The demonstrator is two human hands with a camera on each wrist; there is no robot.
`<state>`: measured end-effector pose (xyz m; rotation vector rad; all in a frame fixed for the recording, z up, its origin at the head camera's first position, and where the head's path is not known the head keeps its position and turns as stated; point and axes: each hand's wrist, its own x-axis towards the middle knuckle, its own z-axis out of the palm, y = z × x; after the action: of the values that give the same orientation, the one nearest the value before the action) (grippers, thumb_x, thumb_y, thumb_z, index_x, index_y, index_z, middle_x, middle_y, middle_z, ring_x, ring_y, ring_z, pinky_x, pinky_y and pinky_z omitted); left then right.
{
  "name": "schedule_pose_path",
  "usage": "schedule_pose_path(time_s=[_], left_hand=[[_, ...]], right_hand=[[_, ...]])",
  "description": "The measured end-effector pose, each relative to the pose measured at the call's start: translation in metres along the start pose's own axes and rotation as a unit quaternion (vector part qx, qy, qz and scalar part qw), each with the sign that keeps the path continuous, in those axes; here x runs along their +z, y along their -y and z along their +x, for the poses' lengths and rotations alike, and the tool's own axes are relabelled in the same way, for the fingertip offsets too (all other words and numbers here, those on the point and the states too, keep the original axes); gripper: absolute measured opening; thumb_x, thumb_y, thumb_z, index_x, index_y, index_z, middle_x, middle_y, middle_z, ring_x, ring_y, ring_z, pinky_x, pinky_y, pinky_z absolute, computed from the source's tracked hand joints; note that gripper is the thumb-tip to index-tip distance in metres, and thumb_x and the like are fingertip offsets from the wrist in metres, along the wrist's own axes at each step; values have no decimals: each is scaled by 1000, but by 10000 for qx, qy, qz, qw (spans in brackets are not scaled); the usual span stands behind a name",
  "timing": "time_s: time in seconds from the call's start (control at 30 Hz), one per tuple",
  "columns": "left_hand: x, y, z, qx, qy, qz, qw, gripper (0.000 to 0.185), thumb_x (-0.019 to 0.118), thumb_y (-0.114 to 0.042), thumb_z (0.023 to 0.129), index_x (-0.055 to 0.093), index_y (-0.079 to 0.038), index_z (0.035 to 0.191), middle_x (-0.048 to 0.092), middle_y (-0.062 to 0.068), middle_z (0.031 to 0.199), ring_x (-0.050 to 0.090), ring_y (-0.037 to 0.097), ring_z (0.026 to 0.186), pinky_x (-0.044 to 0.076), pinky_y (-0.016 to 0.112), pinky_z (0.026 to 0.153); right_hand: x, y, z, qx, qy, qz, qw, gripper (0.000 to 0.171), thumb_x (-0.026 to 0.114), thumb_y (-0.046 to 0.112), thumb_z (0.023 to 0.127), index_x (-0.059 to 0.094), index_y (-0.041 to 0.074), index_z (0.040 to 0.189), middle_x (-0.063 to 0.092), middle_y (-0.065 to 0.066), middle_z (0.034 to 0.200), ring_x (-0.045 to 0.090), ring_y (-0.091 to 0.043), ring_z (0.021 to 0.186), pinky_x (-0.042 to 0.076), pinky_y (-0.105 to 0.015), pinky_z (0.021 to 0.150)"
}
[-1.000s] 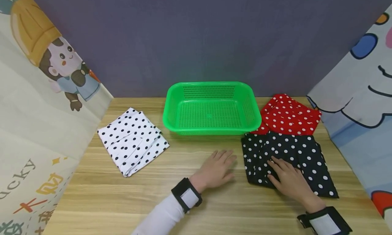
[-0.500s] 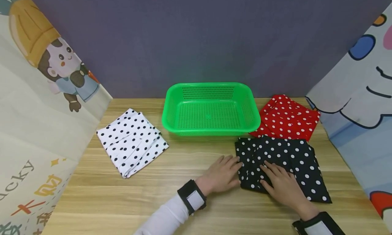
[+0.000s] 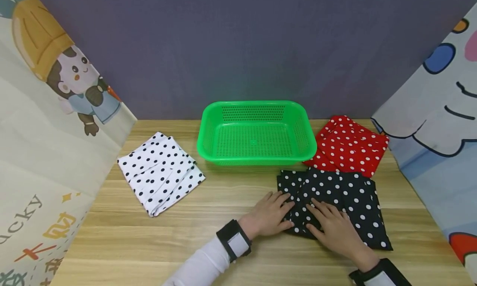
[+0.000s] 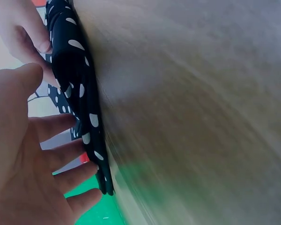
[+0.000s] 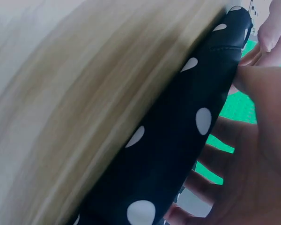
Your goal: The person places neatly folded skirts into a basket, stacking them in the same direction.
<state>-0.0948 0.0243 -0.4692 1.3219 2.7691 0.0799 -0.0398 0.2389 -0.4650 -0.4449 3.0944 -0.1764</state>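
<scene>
A folded black cloth with white dots lies flat on the table at the right. My right hand rests on top of it, fingers spread and fairly straight. At the cloth's left edge, my left hand touches it with extended fingertips. In the left wrist view the folded layers of the black cloth show beside the straight fingers. The right wrist view has the cloth's near edge under the right hand. Neither hand curls round the fabric.
A green perforated basket stands at the back middle. Behind the black cloth lies a folded red dotted cloth, partly covered at its front. At the left is a folded white cloth with black dots. Printed fabric hangs at both sides.
The black cloth has slid left and slightly toward me under my right hand, baring more of the red cloth. My left hand has moved right and now meets the black cloth's edge.
</scene>
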Motion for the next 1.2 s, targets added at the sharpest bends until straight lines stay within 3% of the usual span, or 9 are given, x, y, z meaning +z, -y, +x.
schedule_pose_path(time_s=[0.2,0.47,0.93,1.07,1.2], left_hand=[[3,3,-7,-148,112,-22,9998,64,43,-58,89,43,-16,137,36,5,145,33,25,133,27,40,109],[2,10,-24,-191,162,106,9996,66,45,-59,87,46,-13,134,38,6,142,37,24,130,30,40,108],[-4,33,-59,-371,97,-236,9990,65,52,-56,85,49,-10,131,40,9,138,39,25,127,29,39,108],[-5,39,-67,-438,77,-324,9985,65,52,-55,85,50,-9,130,41,9,138,39,25,127,28,38,109],[-5,44,-73,-503,-3,-327,9982,57,49,-51,89,52,-9,127,43,10,135,41,26,125,29,37,108]], right_hand=[[1,8,-1,-62,36,132,9999,54,65,42,80,56,14,126,48,-11,135,44,-37,119,34,-69,88],[-2,8,-2,-108,-28,508,9986,53,65,34,82,53,11,128,45,-14,136,44,-35,120,40,-57,92],[-16,-14,-5,267,-1435,479,9881,57,76,17,71,54,-2,120,48,-24,123,47,-42,107,41,-59,85],[-14,-17,-6,548,-1402,421,9877,58,75,15,72,52,-8,120,50,-29,120,48,-45,104,41,-59,86],[-9,-17,-5,827,-1029,416,9904,54,70,14,77,50,-9,122,51,-31,117,51,-46,101,44,-58,83]])
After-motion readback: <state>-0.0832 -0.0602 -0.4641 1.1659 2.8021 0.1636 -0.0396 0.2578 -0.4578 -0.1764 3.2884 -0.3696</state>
